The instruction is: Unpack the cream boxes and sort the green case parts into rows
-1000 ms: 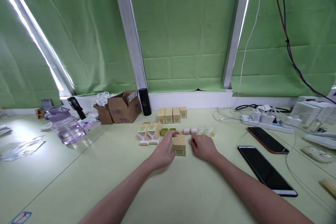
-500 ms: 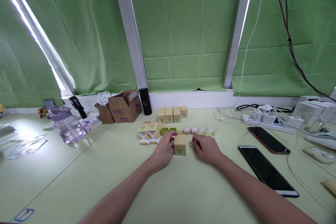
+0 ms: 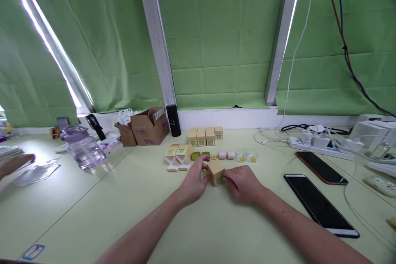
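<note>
A small closed cardboard box [image 3: 215, 172] with a green label stands turned at an angle on the table between my hands. My left hand [image 3: 195, 179] grips its left side between thumb and fingers. At its right side, the curled fingers of my right hand [image 3: 243, 182] touch the box near the label. Just beyond lie two green pieces [image 3: 196, 155], small yellowish bits [image 3: 213, 157], two pink cylinders [image 3: 222, 155] and two clear round cups [image 3: 240, 156] with yellow marks. Two opened boxes [image 3: 172, 157] lie left of these, and several closed boxes [image 3: 201, 136] stand in a row behind.
Two phones [image 3: 320, 204] lie at the right, near a power strip [image 3: 321, 148] with chargers and cables. At the left stand a purple jug [image 3: 83, 148], a carton [image 3: 150, 127] and a black cylinder [image 3: 173, 120]. Another person's hand [image 3: 15, 165] reaches in over plastic bags [image 3: 38, 172].
The small box has turned so that its corner faces me. My right hand has moved left to touch it. Another person's hand has come in at the far left.
</note>
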A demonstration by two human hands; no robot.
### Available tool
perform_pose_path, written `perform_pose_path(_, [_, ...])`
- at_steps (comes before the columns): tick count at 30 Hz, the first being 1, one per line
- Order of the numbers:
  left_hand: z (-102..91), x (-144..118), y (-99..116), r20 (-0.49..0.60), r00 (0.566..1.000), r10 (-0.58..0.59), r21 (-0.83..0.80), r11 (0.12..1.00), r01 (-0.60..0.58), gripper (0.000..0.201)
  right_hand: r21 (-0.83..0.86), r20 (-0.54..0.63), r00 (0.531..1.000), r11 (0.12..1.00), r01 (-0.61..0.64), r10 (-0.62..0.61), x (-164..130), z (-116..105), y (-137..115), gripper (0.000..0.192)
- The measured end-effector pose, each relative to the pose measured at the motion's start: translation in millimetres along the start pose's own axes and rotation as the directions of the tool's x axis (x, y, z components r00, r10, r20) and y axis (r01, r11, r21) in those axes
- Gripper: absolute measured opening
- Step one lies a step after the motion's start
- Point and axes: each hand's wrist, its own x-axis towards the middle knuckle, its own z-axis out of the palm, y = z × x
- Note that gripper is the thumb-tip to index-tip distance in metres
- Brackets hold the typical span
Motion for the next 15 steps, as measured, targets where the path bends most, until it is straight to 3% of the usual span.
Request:
perform_pose_path(5, [1.0, -2, -1, -0.002, 1.000, -0.013, -0.014, 1.000, 0.013, 0.060, -0.009, 0.019, 0.989, 0.989, -0.147, 0.148, 2, -2, 11, 0.028])
perform_pose_path(9, [3.2, 0, -3, -0.014, 0.999, -0.032, -0.047, 0.998, 0.031, 0.054, -0.056, 0.069, 0.973, 0.974, -0.218, 0.221, 5, -4, 12, 0.030])
perform_pose_path(15, [5.7, 0, -3, -0.073, 0.994, -0.077, 0.094, 0.992, 0.084, 0.059, -0.093, 0.148, 0.949, 0.959, -0.266, 0.278, 8, -5, 10, 0.036])
